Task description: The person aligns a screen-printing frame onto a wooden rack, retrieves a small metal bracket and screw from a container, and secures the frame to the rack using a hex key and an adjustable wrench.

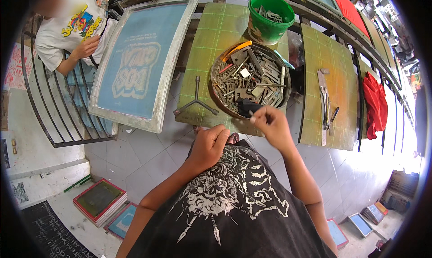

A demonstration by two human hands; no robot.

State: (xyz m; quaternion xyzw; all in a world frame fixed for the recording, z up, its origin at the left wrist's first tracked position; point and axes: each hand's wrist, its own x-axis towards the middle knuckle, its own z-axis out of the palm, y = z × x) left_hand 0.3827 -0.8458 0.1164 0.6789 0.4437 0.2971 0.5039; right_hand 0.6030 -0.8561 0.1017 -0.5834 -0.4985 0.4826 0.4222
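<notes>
My right hand (pixel 272 125) is over the near edge of a round metal pan (pixel 212 92), its fingertips pinched together. Whatever sits between them is too small to name. A dark cloth-like piece (pixel 248 107) lies at the pan's near rim, just beyond those fingers. Loose bolts (pixel 229 78), flat metal brackets and an orange-handled tool (pixel 237 50) fill the pan. Closer to my body, my left hand (pixel 209 146) is curled into a fist in front of the green board's edge; its inside is hidden. Left of the pan lies a three-armed Y-shaped socket wrench (pixel 196 99).
A green bucket (pixel 265 32) with metal parts stands behind the pan, on the green gridded board (pixel 204 37). To the left leans a framed printing screen (pixel 157 100), with another person (pixel 81 28) beyond it. Wrenches (pixel 325 105) and red cloth (pixel 375 105) lie to the right.
</notes>
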